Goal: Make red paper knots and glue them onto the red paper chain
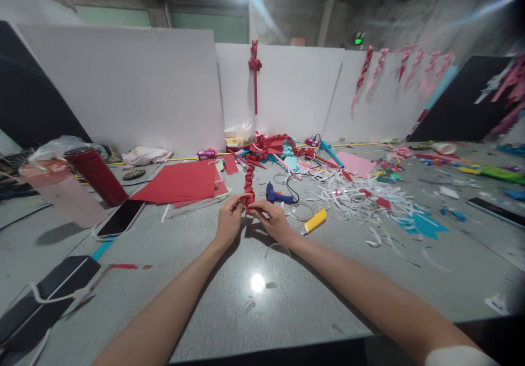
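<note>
Both hands meet at the middle of the grey table [254,300]. My left hand [229,218] and my right hand [271,217] pinch the near end of a red folded paper chain [249,183]. The chain runs away from me toward a heap of red paper strips [273,144]. Fingers of both hands are closed on the chain's lower end. A blue glue gun [276,193] lies just beyond my right hand, and a yellow utility knife [315,221] rests to its right.
Red paper sheets [182,183] lie left of centre. A phone [121,218], a red flask [96,174] and a pink bottle [61,191] stand at the left. White paper scraps [353,196] litter the right. White boards [287,89] with hung red and pink chains back the table.
</note>
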A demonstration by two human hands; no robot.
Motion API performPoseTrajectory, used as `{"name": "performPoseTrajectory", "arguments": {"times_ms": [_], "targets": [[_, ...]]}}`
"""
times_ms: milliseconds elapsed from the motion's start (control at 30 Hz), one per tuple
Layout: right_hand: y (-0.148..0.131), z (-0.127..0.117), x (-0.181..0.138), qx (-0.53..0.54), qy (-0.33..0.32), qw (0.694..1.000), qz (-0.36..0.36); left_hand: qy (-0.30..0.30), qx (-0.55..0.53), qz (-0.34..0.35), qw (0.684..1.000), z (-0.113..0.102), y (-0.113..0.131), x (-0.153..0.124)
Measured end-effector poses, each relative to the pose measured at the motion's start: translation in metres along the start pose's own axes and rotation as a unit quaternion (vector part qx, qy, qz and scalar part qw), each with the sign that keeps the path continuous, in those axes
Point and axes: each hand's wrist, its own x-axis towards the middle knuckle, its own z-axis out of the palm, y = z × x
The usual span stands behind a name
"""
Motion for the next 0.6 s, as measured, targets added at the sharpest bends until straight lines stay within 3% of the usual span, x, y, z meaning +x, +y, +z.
{"name": "performPoseTrajectory", "arguments": {"times_ms": [100,200,367,600], "targets": [[-0.0033,-0.0005,0.0004,0.014,-0.014,1.0,0.024,-0.012,0.013,0.018,1.0,0.0002,0.0019,-0.0006],[-0.0066,-0.0017,0.0017,0.058,0.01,0.995,0.077,-0.035,0.007,0.024,0.999,0.0016,0.0054,-0.0026],[-0.0063,-0.0036,0.0057,0.16,0.07,0.969,0.174,-0.075,-0.106,-0.022,0.991,0.0059,0.008,-0.0067],[-0.0099,-0.0033,0.0065,0.172,0.086,0.964,0.185,-0.08,-0.153,-0.02,0.985,0.0088,0.0062,-0.0069]]}}
